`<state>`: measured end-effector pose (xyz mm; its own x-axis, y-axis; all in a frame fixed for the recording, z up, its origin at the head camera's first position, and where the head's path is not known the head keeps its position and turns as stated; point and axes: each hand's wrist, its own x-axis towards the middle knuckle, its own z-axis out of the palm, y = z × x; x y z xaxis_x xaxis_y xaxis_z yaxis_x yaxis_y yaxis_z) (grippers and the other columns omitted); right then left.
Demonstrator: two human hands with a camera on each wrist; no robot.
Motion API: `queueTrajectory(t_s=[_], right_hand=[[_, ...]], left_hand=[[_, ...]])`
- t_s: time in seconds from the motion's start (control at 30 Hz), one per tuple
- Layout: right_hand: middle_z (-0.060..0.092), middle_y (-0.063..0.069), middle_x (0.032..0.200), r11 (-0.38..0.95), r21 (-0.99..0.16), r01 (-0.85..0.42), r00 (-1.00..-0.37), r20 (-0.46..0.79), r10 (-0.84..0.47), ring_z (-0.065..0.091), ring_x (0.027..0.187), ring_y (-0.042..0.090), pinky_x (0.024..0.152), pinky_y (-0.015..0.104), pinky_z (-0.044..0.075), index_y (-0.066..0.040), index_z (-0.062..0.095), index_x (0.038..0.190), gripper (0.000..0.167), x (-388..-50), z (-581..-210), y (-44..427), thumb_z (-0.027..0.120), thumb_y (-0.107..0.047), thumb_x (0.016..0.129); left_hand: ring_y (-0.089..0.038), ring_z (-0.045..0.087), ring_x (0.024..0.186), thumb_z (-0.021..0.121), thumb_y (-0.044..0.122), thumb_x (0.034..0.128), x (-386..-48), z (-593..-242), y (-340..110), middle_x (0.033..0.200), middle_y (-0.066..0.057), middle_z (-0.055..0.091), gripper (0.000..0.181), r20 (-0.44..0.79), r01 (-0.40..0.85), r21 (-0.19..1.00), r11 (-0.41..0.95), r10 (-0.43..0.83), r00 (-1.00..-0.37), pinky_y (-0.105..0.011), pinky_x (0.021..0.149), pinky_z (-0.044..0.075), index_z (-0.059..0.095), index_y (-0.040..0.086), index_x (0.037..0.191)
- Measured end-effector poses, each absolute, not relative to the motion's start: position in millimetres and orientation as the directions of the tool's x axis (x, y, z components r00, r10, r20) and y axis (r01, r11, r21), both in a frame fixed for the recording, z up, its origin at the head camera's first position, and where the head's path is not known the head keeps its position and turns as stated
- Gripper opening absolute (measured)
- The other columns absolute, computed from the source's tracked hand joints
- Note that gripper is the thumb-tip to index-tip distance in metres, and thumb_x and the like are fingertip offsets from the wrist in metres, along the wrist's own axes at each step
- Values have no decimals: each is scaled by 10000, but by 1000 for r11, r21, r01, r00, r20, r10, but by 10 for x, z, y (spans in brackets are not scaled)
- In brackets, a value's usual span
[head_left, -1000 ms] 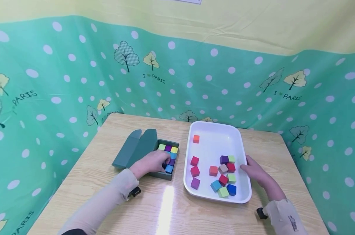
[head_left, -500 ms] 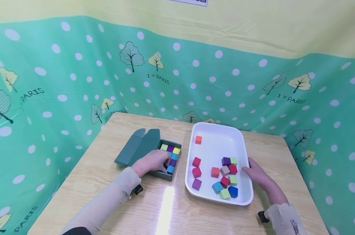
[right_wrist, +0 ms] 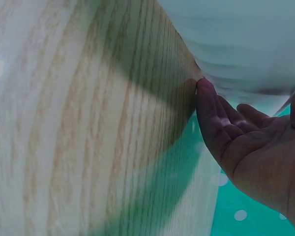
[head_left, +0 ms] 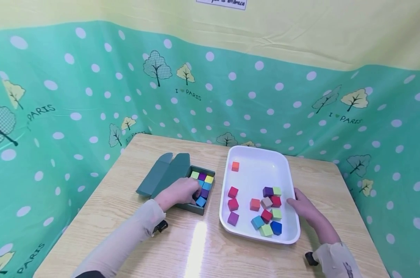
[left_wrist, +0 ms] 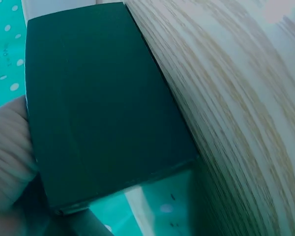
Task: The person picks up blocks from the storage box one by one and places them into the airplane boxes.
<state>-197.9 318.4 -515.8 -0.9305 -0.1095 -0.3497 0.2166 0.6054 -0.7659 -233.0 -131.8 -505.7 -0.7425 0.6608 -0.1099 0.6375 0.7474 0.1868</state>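
Note:
A dark green cardboard box (head_left: 192, 208) with its lid open stands left of centre, holding rows of coloured cubes. My left hand (head_left: 182, 190) reaches into it, fingers bent down, thumb and fingertips pinching the near corner of a blue cube (head_left: 201, 201); part of that grip is hidden. In the left wrist view only the box's outer wall (left_wrist: 103, 108) and the edge of the hand (left_wrist: 10, 152) show. On the right side of a white tray (head_left: 258, 154), my right hand (head_left: 305, 204) holds the rim, thumb over the edge and fingers along the outer wall (right_wrist: 236, 44).
Loose cubes lie in the tray: an orange cube (head_left: 235, 166) at the back, several red ones, a purple cube (head_left: 233, 218), green, teal and dark blue ones toward the front right. The box lid (head_left: 164, 175) lies folded out to the left. A patterned curtain surrounds the wooden table (head_left: 168, 255).
The blue cube at the box's near end has turned slightly under my left fingers. My right hand stays on the tray's rim. The head view has shifted a little.

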Motion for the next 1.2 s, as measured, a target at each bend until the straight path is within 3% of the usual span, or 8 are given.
queueTrajectory(t_s=[0.57, 0.83, 1.0, 1.2], right_hand=[[217, 326, 1501, 587, -785, 195, -939, -323, -120, 265, 1350, 505, 1026, 571, 327, 47, 92, 1516, 653, -1944, -5159, 3160, 428, -208, 1018], [219, 341, 1491, 597, -776, 204, -939, -328, -107, 260, 1343, 519, 1022, 582, 322, 67, 90, 1508, 639, -1926, -5140, 3164, 408, -188, 1017], [225, 337, 1491, 606, -772, 193, -942, -319, -106, 263, 1344, 515, 1028, 582, 314, 68, 107, 1506, 627, -1945, -5154, 3154, 402, -192, 1018], [234, 327, 1493, 603, -768, 213, -939, -331, -90, 290, 1337, 509, 1004, 570, 353, 53, 100, 1513, 637, -1954, -5162, 3120, 401, -218, 1021]], left_hand=[[-63, 509, 595, 906, 319, 659, -2322, -5002, -1309, 618, 160, 526, 300, -90, 647, 183, 740, 668, -739, -254, 573, 450, 616, 242, 658], [-70, 518, 609, 893, 310, 685, -2293, -5061, -1219, 642, 142, 545, 267, -103, 591, 217, 777, 621, -777, -259, 597, 461, 641, 220, 693], [-79, 524, 629, 896, 219, 689, -2262, -5052, -1192, 655, 126, 552, 265, -119, 548, 238, 802, 584, -803, -263, 610, 466, 631, 208, 698], [-79, 551, 709, 895, 163, 688, -2242, -4979, -1215, 768, 103, 615, 241, -144, 514, 248, 821, 555, -819, -291, 705, 509, 695, 183, 821]])
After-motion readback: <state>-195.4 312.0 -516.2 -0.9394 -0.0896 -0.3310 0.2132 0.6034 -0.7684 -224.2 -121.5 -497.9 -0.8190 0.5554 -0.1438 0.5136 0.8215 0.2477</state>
